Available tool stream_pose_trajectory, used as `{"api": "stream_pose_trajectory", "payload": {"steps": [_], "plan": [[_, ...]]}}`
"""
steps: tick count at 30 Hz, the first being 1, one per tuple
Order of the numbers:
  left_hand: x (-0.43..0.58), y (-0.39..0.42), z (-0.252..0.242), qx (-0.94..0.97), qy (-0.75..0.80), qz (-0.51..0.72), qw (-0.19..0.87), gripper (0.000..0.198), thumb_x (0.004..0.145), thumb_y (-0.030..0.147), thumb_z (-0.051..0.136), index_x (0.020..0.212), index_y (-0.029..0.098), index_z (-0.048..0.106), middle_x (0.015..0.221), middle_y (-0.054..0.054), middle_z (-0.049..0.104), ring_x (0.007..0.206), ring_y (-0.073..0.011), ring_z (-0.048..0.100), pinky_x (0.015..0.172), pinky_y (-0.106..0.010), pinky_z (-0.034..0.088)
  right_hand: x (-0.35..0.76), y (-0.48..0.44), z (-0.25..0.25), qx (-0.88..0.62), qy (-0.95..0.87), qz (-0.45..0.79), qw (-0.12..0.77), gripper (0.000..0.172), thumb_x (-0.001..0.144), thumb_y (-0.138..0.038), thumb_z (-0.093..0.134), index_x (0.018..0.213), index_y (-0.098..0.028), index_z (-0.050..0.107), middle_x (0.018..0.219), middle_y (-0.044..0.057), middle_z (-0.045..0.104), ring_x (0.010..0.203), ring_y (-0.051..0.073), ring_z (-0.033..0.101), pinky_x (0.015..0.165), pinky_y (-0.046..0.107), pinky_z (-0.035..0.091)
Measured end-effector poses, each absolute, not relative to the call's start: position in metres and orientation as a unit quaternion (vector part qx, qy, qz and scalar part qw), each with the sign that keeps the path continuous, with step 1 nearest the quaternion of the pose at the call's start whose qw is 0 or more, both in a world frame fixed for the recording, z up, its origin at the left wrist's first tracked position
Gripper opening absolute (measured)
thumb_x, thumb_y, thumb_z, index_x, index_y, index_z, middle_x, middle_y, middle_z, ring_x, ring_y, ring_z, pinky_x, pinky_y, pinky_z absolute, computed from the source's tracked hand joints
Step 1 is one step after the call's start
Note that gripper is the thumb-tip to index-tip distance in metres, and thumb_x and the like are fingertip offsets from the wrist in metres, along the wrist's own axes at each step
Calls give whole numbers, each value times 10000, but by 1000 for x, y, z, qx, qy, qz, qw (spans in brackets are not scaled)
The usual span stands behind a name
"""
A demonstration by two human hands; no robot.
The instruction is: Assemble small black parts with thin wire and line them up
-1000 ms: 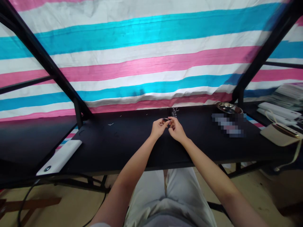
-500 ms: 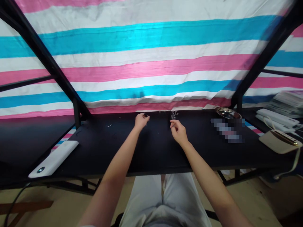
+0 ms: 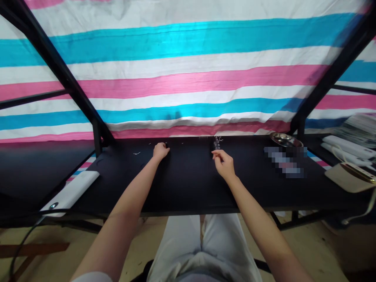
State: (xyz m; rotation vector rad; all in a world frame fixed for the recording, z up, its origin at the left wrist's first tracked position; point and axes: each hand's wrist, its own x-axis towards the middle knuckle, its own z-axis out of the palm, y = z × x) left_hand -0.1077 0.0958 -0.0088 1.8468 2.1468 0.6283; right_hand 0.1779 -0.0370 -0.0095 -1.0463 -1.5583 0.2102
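– Where do we see the left hand (image 3: 160,151)?
– We see it toward the far edge of the black table (image 3: 188,184), left of the middle. Its fingers are curled in on a small dark piece (image 3: 166,144), which peeks out at the fingertips. Most of that piece is hidden from us, so we cannot tell what it is
– And the right hand (image 3: 225,164)?
– We find it farther right, well apart from the left, its fingers bent and the tips drawn together. We cannot tell whether it grips anything. Just beyond its fingertips we see a cluster of small clear round pieces (image 3: 216,143), and curly white bits (image 3: 220,139) beside them
– What else do we have on the table?
– Over on the left we have thin white scraps (image 3: 136,153) near the left hand, then a long white device (image 3: 72,191) at the corner. On the right we have a shiny metal dish (image 3: 286,139), and just in front of it a patch blurred into squares (image 3: 284,163). Behind everything we have a striped sheet (image 3: 188,78)
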Motion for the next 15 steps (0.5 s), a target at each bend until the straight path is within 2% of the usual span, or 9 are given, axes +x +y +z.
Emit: {"api": "stream_pose_trajectory", "payload": {"steps": [10, 15], "plan": [[-108, 98, -11, 631, 735, 228, 99, 117, 697, 272, 598, 660, 171, 552, 737, -69, 623, 773, -202, 597, 660, -259, 405, 179, -37, -12, -431, -659, 76, 611, 237, 764, -108, 393, 831, -198, 601, 668, 1, 567, 587, 125, 541, 589, 264, 450], [-111, 100, -10, 626, 737, 223, 128, 136, 701, 285, 617, 743, 159, 589, 660, -46, 613, 662, -167, 599, 638, -241, 414, 180, -37, -11, -454, -642, 61, 615, 218, 759, -127, 398, 805, -201, 597, 659, 4, 569, 588, 132, 548, 584, 268, 459]]}}
